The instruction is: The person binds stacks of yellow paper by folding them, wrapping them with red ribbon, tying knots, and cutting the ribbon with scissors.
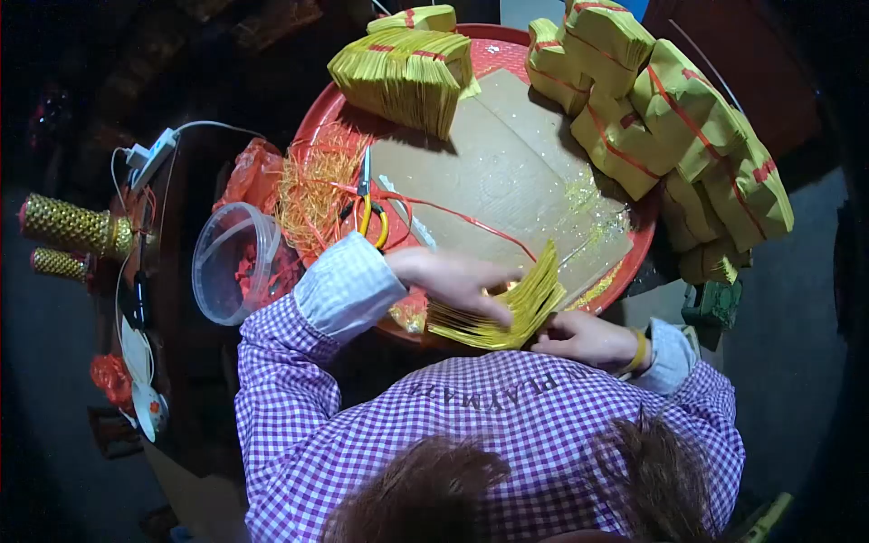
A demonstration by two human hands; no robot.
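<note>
A fanned stack of yellow paper sheets (pixel 507 317) stands bent at the near edge of the round red tray, close to my chest. My left hand (pixel 457 282) reaches over it, fingers stretched out and smeared by motion, touching the sheets' inner side. At the stack's right end, my right hand (pixel 588 338) holds the edge between thumb and fingers, partly hidden by the paper. A red plastic strip (pixel 462 215) runs across the cardboard (pixel 489 172) toward the stack. Scissors (pixel 369 204) with yellow-and-black handles lie left of it.
Tied yellow paper bundles (pixel 670 118) pile up at the right rim of the red tray (pixel 317 113); another large stack (pixel 398 77) sits at the back. Shredded orange strips (pixel 317 190) and a clear plastic tub (pixel 226 262) are at left, beside a power strip (pixel 156 156).
</note>
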